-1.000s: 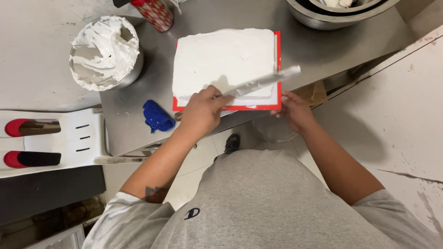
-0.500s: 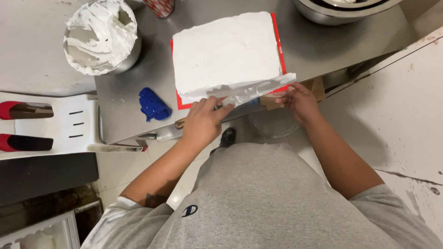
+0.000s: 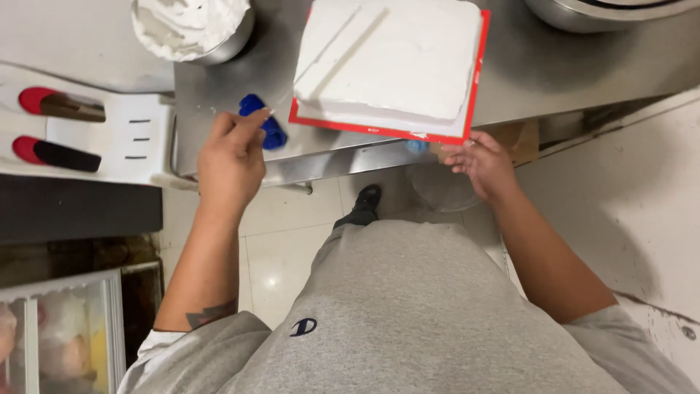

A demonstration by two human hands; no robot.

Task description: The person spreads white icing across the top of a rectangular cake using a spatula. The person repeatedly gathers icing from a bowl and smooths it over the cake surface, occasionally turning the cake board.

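Observation:
A white frosted square cake [image 3: 386, 62] sits on a red board [image 3: 475, 87] at the front of a steel table [image 3: 525, 80]. My left hand [image 3: 232, 157] hovers over the table's front edge to the left of the cake. Its thumb and forefinger are pinched beside a blue object [image 3: 271, 130], with a small white tip showing at the fingertips. What it holds, if anything, is unclear. My right hand [image 3: 481, 164] is just below the board's front right edge, fingers loosely apart and close to the board.
A metal bowl of white cream [image 3: 191, 25] stands at the back left. A large steel bowl [image 3: 605, 11] is at the back right. A white rack with red-handled tools [image 3: 65, 135] lies left of the table. A cardboard box [image 3: 521, 138] sits under the table.
The long scraper that both hands held across the cake's front is no longer visible. My left hand moved left to the blue object. The cake now shows straight grooves on top.

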